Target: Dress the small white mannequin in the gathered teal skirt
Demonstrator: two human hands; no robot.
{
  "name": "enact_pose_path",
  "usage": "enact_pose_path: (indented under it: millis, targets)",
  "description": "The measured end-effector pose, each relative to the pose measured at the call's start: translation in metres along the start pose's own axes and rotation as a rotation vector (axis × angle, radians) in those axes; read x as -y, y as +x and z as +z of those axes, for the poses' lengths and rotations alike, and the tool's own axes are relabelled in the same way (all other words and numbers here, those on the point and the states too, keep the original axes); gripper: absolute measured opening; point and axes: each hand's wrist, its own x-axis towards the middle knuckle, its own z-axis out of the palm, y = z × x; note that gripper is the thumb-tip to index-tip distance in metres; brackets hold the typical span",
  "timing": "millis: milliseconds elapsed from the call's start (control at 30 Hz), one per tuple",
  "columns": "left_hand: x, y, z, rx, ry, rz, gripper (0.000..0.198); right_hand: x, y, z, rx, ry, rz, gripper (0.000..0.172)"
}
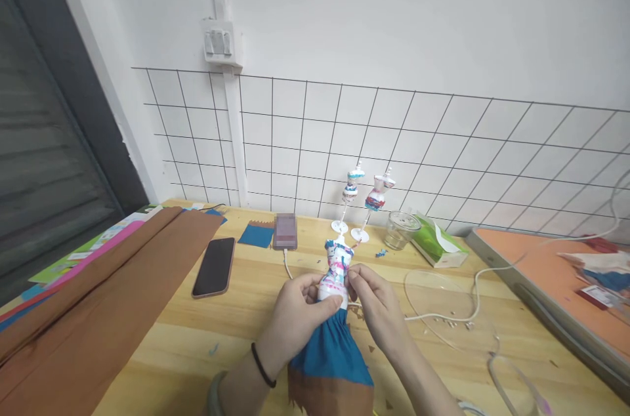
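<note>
A small white mannequin torso (335, 266) with pink and blue paint marks stands near the middle of the wooden table (207, 344). A skirt of blue crepe paper with a brown hem (331, 363) hangs from its waist. My left hand (298, 317) grips the waist from the left, fingers closed on torso and paper. From the right, my right hand (378, 308) pinches the same waist with thumb and fingertips. A black band circles my left wrist.
Two more small mannequins on stands (367, 203) and a glass cup (399, 229) sit by the wall grid. A phone (214, 266), a power bank (285, 231), brown paper sheets (88, 311), a tissue pack (437, 242), a clear lid (445, 301) and an orange-topped tray (556, 278) lie around.
</note>
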Motion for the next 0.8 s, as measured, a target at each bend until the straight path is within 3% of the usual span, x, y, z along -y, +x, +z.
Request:
enact_pose_path:
  millis: [133,233,367,500,667,800]
  targets:
    - [0.0036,-0.0013,-0.0002,-0.068,0.150,0.039,0.031,0.0015,-0.0011,0.0003,-0.010,-0.010,-0.015,0.038]
    - [0.0064,-0.0016,0.0006,-0.118,0.276,0.074,0.031,-0.0004,-0.0025,0.0021,-0.039,-0.059,-0.047,0.032]
    - [0.0054,-0.0017,0.0020,-0.108,0.258,0.074,0.029,-0.0035,-0.0028,0.0028,-0.083,-0.070,-0.116,0.029]
    - [0.0015,-0.0027,0.0020,0.009,0.012,0.038,0.029,-0.0024,-0.0040,0.0013,-0.128,0.025,-0.113,0.032]
    - [0.0034,-0.0003,-0.0022,0.201,-0.350,-0.059,0.030,0.0001,-0.0051,0.0019,-0.194,0.276,0.021,0.034]
    - [0.0094,0.0034,-0.0059,0.316,-0.491,-0.065,0.032,-0.0005,-0.0023,0.0070,-0.207,0.532,0.118,0.033]
